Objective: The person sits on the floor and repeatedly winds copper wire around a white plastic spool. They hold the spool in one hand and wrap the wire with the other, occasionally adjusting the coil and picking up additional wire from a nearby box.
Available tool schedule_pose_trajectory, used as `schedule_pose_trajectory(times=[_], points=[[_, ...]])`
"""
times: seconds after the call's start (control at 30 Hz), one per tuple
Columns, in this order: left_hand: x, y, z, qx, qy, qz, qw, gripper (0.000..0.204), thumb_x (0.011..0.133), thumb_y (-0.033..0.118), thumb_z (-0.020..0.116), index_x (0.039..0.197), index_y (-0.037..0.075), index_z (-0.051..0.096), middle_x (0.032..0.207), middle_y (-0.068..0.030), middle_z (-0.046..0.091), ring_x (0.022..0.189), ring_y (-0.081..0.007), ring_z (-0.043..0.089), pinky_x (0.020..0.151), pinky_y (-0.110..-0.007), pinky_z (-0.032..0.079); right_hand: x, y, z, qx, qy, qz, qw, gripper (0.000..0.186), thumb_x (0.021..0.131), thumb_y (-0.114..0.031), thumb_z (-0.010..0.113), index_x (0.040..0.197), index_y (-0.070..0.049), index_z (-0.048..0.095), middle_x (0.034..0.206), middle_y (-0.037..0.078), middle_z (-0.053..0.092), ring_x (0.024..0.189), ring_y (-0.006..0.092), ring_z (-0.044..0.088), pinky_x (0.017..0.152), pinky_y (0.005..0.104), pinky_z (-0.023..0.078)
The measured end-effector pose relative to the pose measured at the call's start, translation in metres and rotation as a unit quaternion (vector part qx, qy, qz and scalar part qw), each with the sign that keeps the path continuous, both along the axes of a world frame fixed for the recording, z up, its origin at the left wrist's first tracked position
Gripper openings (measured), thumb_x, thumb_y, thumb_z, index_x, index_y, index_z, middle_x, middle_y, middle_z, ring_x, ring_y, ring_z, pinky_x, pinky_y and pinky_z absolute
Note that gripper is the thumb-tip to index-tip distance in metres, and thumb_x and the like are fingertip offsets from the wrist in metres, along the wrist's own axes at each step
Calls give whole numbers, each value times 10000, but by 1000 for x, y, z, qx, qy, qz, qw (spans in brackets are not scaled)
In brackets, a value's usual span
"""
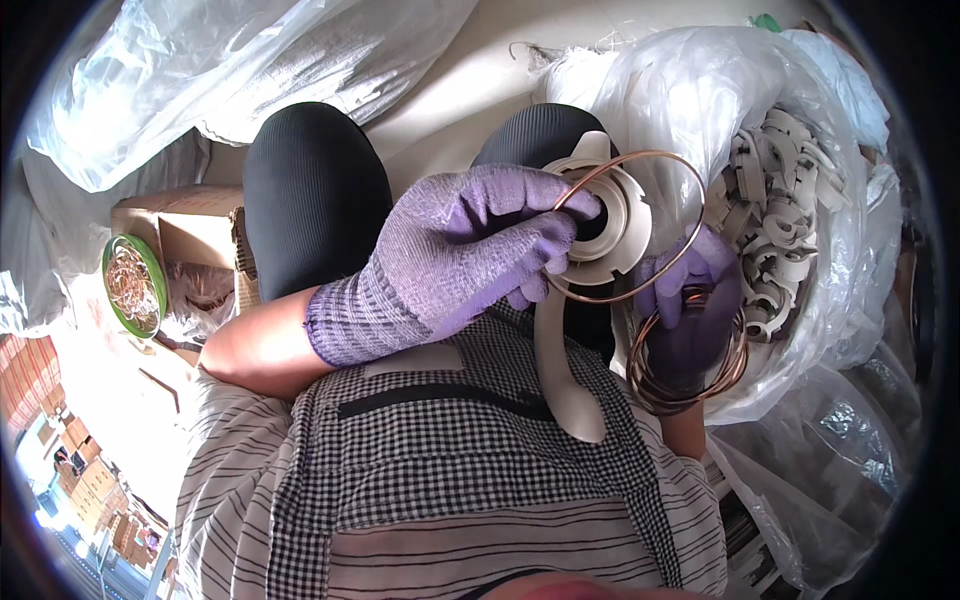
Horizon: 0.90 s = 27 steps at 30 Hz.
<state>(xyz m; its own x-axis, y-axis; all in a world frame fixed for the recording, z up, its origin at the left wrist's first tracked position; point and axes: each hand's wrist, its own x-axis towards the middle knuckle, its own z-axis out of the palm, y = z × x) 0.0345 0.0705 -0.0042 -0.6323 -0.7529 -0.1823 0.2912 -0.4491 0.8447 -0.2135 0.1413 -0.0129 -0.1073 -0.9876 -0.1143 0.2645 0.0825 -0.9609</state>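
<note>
My left hand (465,245), in a purple knit glove, is closed at the rim of a beige plastic part (632,225). That part has a round stepped collar, a dark centre hole and a long curved handle pointing down toward my apron. Between the left thumb and forefinger is one copper-coloured wire ring (704,195), lying across the collar's face. My right hand (700,280), gloved alike, is curled round a bundle of similar wire rings (640,385) hanging below its fingers. Its fingertips are close to the single ring's lower right edge; whether they touch it I cannot tell.
At the right, a clear plastic bag (680,90) holds many beige curved parts (785,220). A green-rimmed bowl (163,290) of thin wire pieces stands left, beside a cardboard box (190,225). More plastic sheeting (250,60) lies at the far left. My knees (315,190) are beneath the work.
</note>
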Motion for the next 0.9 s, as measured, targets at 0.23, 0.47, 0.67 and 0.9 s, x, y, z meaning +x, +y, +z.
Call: schedule_pose_trajectory(times=[0.23,0.47,0.67,0.9], points=[[-3,3,0,14,39,-4,999,346,1054,114,515,1353,-59,539,967,-87,700,747,-99,669,702,-223,565,7,0,29,-105,273,45,955,169,871,-16,678,1033,-30,725,758,68,673,634,124,620,581,281,490],[-4,-6,18,-194,-102,61,974,570,936,230,706,1403,-31,509,1123,-121,662,795,-136,670,719,-256,560,6,-4,51,135,-25,63,988,79,910,-52,660,912,26,647,713,44,604,534,121,552,494,276,449],[-11,-11,39,-648,-160,68,741,542,742,302,869,1159,4,693,1081,-127,665,892,-220,673,737,-319,548,12,-6,57,111,-100,55,987,102,944,-66,652,969,30,633,690,32,581,520,114,538,471,259,448],[-11,-5,45,-259,-36,112,959,173,956,78,699,1076,-47,706,928,-76,728,817,-97,679,693,-232,555,9,-7,35,-26,62,-66,996,167,947,-115,644,1066,-2,619,748,27,594,563,93,537,491,235,423]])
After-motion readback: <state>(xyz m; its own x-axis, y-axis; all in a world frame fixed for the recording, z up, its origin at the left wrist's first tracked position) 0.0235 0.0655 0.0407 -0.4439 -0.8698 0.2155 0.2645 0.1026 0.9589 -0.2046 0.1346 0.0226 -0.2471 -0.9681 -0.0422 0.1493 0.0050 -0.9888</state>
